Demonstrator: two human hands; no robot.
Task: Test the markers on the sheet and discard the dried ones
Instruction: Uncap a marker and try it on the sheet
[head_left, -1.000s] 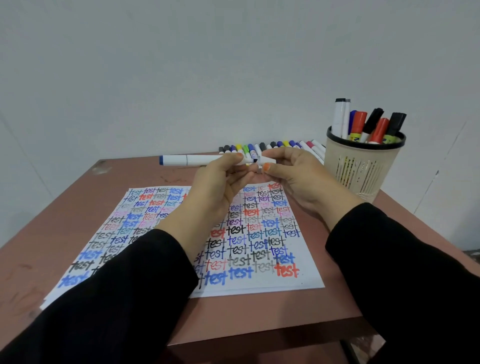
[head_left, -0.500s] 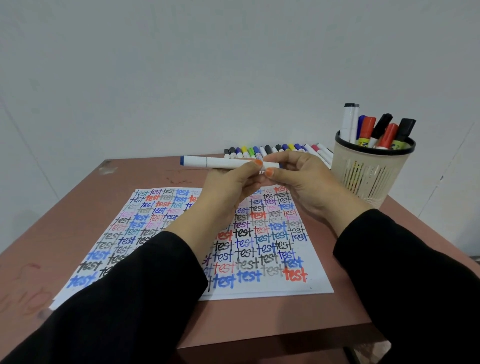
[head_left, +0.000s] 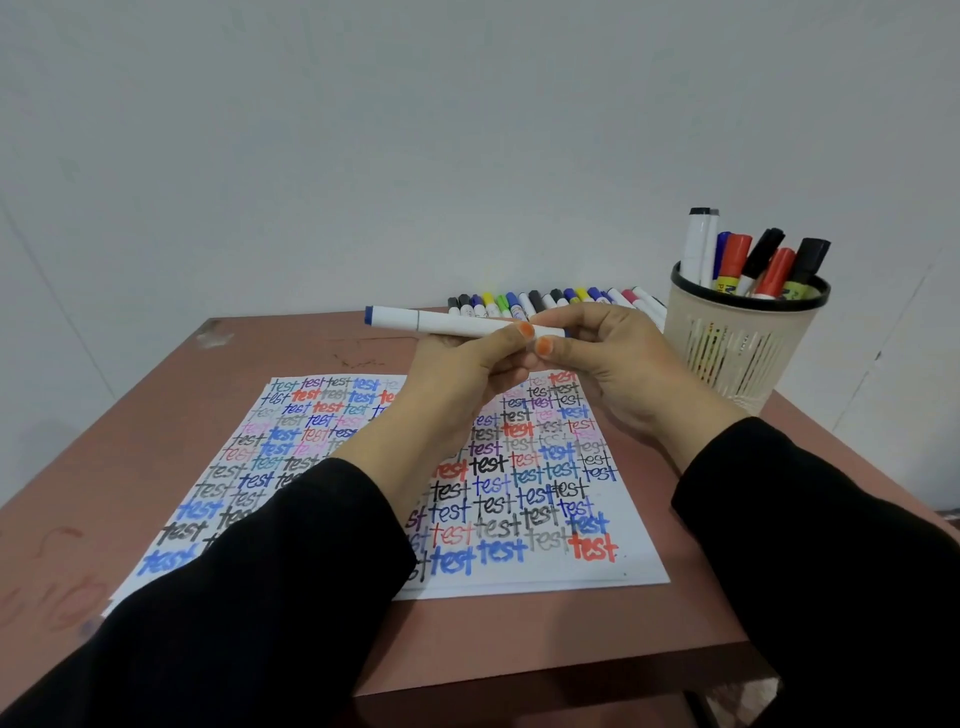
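Observation:
A white marker (head_left: 441, 321) with a blue end cap lies level in the air above the sheet, pointing left. My left hand (head_left: 462, 374) pinches its barrel from below with thumb on top. My right hand (head_left: 608, 358) grips the marker's right end, which its fingers hide. Below them lies the white sheet (head_left: 519, 499), covered with rows of the word "test" in blue, black, red, grey and purple.
A row of several capped markers (head_left: 545, 301) lies at the brown table's far edge (head_left: 291, 332). A beige mesh pen holder (head_left: 737, 343) with several thick markers stands at the back right. A white wall rises behind the table.
The marker's right end, slightly apart a second ago, has been pushed together by both hands. The hands have stayed above the sheet's upper middle.

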